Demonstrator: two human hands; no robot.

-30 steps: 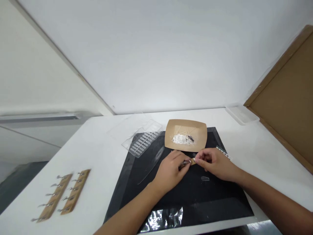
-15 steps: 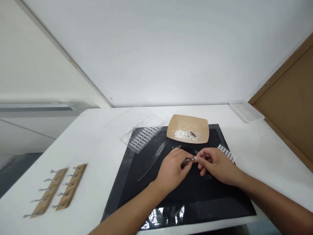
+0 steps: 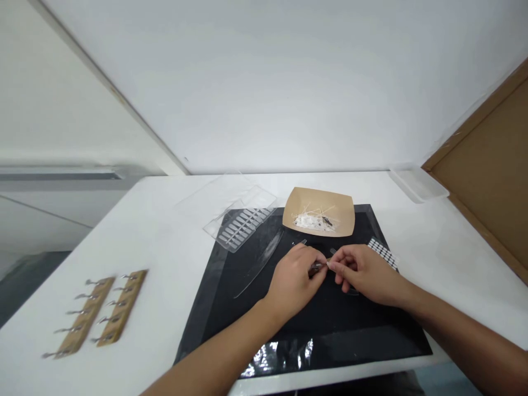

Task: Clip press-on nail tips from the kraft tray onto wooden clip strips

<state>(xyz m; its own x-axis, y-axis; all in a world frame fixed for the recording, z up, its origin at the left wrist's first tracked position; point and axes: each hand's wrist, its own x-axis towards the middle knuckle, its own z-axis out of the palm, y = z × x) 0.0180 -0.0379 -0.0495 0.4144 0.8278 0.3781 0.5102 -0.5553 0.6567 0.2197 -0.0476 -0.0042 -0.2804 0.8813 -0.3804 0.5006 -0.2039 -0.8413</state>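
Over the black mat, my left hand is closed on a small dark metal piece, which sticks out between thumb and fingers. My right hand pinches something tiny and pale against the tip of that piece; its exact kind is too small to tell. The fingertips of both hands nearly meet. Partly hidden beneath my right hand, a thin clear strip lies on the mat. Just behind my left hand is another small shiny piece. A sheet of white dots lies beside my right hand.
A brown paper tray holds white scraps and thin sticks. Left of it, a clear tray carries rows of nail tips, near a curved transparent strip. Two wooden strips with metal clips lie left. A clear plastic box stands back right.
The view has tilted slightly, so the table appears a little higher. Both hands stay together, with a slight shift of the fingers around the small pieces.
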